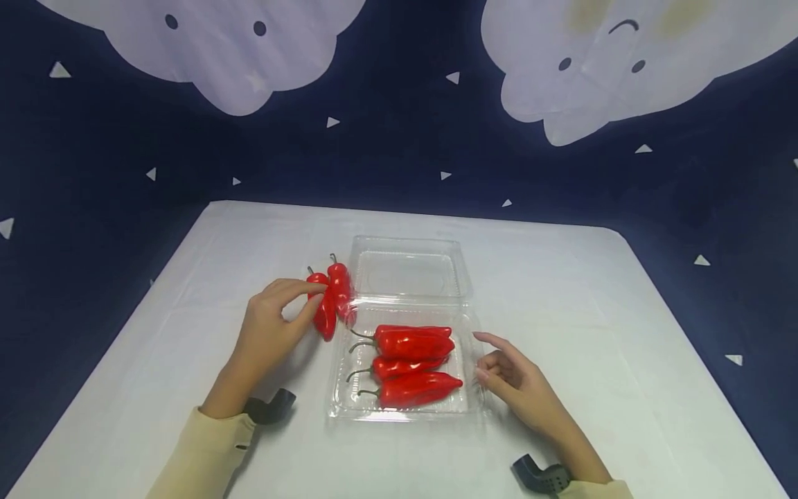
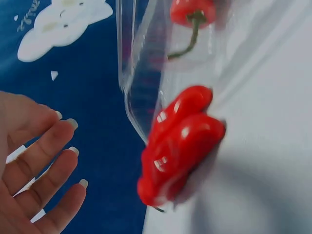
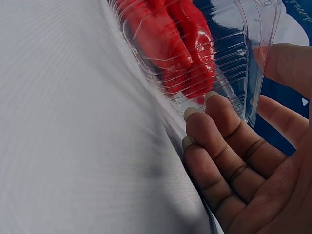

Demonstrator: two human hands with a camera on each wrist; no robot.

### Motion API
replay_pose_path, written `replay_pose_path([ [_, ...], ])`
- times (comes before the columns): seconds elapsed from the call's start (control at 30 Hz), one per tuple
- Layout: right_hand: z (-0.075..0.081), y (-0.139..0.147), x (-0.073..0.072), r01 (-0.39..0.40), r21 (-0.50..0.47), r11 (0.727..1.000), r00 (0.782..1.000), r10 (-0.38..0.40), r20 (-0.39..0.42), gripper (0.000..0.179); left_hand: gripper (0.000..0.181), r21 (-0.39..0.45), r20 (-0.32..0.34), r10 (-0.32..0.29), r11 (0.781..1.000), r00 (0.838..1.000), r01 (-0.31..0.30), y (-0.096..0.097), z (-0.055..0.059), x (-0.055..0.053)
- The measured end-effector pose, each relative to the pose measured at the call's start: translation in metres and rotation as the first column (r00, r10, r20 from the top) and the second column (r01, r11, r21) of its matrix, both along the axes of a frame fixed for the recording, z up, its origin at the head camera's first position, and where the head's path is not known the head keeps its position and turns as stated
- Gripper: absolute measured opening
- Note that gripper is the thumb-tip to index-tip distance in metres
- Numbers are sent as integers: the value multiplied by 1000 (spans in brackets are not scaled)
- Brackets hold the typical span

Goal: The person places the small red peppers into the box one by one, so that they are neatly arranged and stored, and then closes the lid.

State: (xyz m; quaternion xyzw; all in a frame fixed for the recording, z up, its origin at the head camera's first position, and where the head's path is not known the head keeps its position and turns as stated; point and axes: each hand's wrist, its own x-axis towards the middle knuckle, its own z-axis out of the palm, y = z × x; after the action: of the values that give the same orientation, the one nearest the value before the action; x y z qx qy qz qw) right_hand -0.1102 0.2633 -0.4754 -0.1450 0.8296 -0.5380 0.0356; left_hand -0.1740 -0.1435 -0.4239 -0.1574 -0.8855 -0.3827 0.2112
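Note:
In the head view, two red peppers lie on the table left of the clear plastic container: a nearer pepper (image 1: 325, 320) and one beside it, a longer pepper (image 1: 340, 287). My left hand (image 1: 278, 312) hovers over them, thumb and fingers slightly bent; the left wrist view shows a gap between its fingertips and the peppers (image 2: 180, 146). Several red peppers (image 1: 411, 390) lie side by side in the container (image 1: 355, 414), stems pointing left. At its right side, my right hand (image 1: 520, 388) holds the rim, thumb on the edge and other fingers against the wall (image 3: 239, 63).
The container's hinged lid (image 1: 408, 274) lies open behind it. All this rests on a white-covered table (image 1: 592, 333). Behind the table hangs a dark blue cloth (image 1: 399, 152) with clouds and small triangles. A dark device (image 1: 271, 407) is strapped to each wrist.

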Motion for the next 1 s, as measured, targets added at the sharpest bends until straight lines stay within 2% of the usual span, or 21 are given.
replay_pose_path([
  [0.1, 0, -1, 0, 5, 1, 1000, 1000, -5, 11, 59, 26, 33, 93, 18, 999, 996, -21, -12, -7, -10],
  [0.2, 0, -2, -1, 9, 1, 1000, 1000, -9, 11, 59, 28, 45, 170, -3, 999, 985, -5, -25, -15, -21],
  [0.33, 0, -1, -1, -3, -7, 1000, 1000, 3, -1, 58, 37, -10, 233, -39, 999, 972, 42, -38, -24, -38],
  [0.47, 0, 0, -1, -21, -15, 1000, 1000, 21, -12, 57, 50, -94, 275, -99, 987, 956, 130, -43, -25, -54],
  [0.57, 0, 1, 0, -20, -18, 1000, 1000, 20, -11, 57, 55, -139, 299, -167, 967, 940, 216, -44, -22, -66],
  [0.7, -1, 2, 0, -20, -28, 999, 1000, 20, -11, 57, 52, -180, 339, -234, 935, 911, 307, -42, -17, -79],
  [0.8, -2, 2, -1, -30, -44, 999, 1000, 29, -8, 57, 48, -191, 382, -244, 923, 892, 334, -41, -16, -85],
  [0.87, -2, 2, -1, -36, -50, 998, 999, 35, -8, 57, 48, -189, 411, -236, 923, 880, 336, -41, -16, -87],
  [1.0, -2, 2, -2, -37, -48, 998, 999, 37, -12, 58, 49, -194, 438, -212, 926, 874, 322, -45, -19, -88],
])
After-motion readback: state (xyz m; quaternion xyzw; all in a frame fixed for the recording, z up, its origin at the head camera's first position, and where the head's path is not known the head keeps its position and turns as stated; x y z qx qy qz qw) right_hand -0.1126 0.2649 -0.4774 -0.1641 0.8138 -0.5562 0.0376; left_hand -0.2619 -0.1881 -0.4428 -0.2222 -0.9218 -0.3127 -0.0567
